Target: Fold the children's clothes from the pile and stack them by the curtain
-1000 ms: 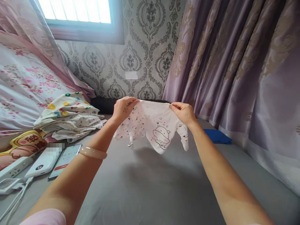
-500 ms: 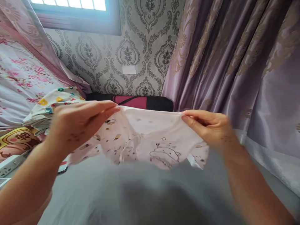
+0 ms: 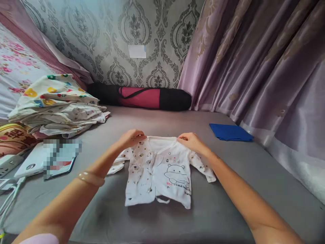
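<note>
1. Left hand (image 3: 133, 138): pinched narrow, thumb and fingers closed on the shoulder fabric just beside the collar. Bangle (image 3: 90, 178) on the forearm, nearer me than the grip.
2. Right hand (image 3: 194, 142): likewise pinched narrow, on the opposite shoulder beside the collar.
3. Small white shirt (image 3: 172, 176): between the two grips and toward me from them, printed front up, neckline drawn nearly straight from hand to hand. From my remote seat I cannot tell whether the hem meets the grey sheet (image 3: 210, 217) all along; a shadow shows under it.
4. Sleeves: one out to the left of the left grip, partly behind that forearm; the other (image 3: 203, 169) to the right, running below the right wrist.
5. Tie loop (image 3: 162, 200): peeking out under the hem, toward me from the grips, about midway between them.
6. Handling note, my judgement: even pull from both pinches serves best here, hands level, enough to straighten the neckline without stretching it. I would want the hem down flat before either pinch loosens, forearms clear of the sleeves, and the front overlap smooth, since it creases near the ties.
7. Black-and-pink rolled bag (image 3: 139, 96): beyond both grips, by the wall.
8. Folded blue cloth (image 3: 231, 132): right of the right grip, well apart.
9. Heap of patterned cloths (image 3: 63, 108): left of the left grip and farther off.
10. Phone (image 3: 62, 166), partly pixelated, beside a white device (image 3: 38, 159): left of the left grip.
</note>
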`<state>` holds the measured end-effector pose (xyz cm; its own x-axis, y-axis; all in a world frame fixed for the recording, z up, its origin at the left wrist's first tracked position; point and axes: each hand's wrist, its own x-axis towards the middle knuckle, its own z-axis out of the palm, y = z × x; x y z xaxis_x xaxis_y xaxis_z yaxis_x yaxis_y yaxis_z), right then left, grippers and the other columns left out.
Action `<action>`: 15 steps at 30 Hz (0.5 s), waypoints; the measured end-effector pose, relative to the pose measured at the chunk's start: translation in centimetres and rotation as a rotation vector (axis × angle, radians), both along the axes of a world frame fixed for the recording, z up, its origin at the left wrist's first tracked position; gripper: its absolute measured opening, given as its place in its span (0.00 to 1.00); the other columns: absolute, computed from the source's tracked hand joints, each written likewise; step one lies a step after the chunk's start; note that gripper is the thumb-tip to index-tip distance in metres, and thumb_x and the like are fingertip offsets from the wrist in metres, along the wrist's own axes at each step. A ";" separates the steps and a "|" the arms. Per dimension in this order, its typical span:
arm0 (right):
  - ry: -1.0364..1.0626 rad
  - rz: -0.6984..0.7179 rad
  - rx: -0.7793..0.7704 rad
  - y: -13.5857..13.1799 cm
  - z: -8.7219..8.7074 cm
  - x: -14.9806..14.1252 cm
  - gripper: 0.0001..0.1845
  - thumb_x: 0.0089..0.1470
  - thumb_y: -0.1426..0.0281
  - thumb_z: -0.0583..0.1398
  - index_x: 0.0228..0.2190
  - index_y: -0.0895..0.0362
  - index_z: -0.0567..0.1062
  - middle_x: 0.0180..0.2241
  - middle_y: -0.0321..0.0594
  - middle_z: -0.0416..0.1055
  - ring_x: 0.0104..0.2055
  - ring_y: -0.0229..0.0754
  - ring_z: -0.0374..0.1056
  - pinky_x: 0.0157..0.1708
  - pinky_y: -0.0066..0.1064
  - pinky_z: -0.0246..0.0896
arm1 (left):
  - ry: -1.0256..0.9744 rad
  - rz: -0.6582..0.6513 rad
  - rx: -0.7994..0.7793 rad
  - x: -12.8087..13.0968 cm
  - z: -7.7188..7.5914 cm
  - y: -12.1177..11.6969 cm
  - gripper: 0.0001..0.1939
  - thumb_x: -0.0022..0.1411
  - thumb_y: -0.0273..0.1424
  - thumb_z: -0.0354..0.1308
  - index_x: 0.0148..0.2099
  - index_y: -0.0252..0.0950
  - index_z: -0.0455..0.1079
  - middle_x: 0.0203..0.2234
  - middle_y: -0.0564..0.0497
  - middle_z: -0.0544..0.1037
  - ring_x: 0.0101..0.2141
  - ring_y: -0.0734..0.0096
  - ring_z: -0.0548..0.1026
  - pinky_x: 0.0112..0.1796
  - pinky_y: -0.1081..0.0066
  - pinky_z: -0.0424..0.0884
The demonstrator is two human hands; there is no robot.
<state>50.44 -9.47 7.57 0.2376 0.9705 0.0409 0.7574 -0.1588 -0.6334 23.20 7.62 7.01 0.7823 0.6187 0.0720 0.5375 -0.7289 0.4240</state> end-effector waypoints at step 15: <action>-0.289 -0.034 -0.178 7.5 -4.7 4.6 0.17 0.61 0.58 0.53 0.42 0.51 0.77 0.40 0.41 0.77 0.43 0.46 0.70 0.36 0.29 0.57 | 0.215 0.103 0.098 6.5 -4.9 6.3 0.20 0.67 0.43 0.42 0.44 0.41 0.73 0.37 0.45 0.80 0.41 0.58 0.76 0.33 0.70 0.65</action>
<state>55.00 -1.97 2.88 0.2735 0.9601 -0.0584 0.8938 -0.2761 -0.3534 29.65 13.89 2.08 0.7193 0.6943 -0.0255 0.6813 -0.6977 0.2215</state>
